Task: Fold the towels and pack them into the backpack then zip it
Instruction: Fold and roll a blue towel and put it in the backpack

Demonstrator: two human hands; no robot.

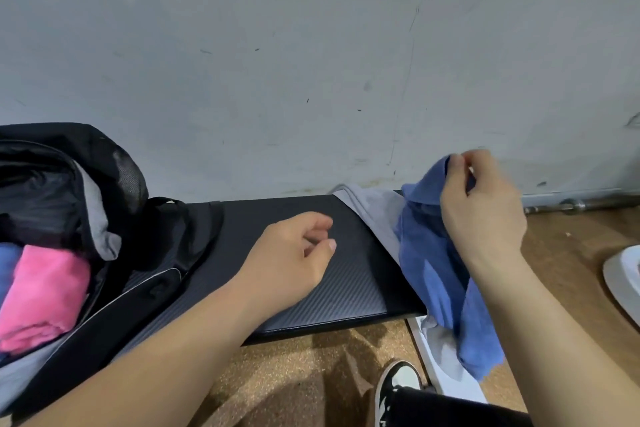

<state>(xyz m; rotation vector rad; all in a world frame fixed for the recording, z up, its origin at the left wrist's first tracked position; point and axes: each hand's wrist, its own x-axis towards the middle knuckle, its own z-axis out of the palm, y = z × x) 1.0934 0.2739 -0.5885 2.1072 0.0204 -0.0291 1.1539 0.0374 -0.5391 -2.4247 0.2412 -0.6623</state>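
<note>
Two towels lie outside the backpack: a blue towel and, under it, a grey towel, both at the right end of the black surface. Our right hand pinches the blue towel at its upper edge between thumb and fingertips and holds it raised, so that the rest hangs limp past the surface edge toward the floor. Our left hand is over the middle of the surface, fingers loosely curled, grasping nothing. We judge the towel light, soft and without stiffness; it will sag and bunch from any single point. Take hold at two corners of one edge, one per hand, to spread it flat before folding. The pile should not slip, and nothing here is fragile. The backpack stands open at the left end. It holds a folded pink towel and, beside it at the frame edge, a packed blue towel; the interior depth is hidden.
</note>
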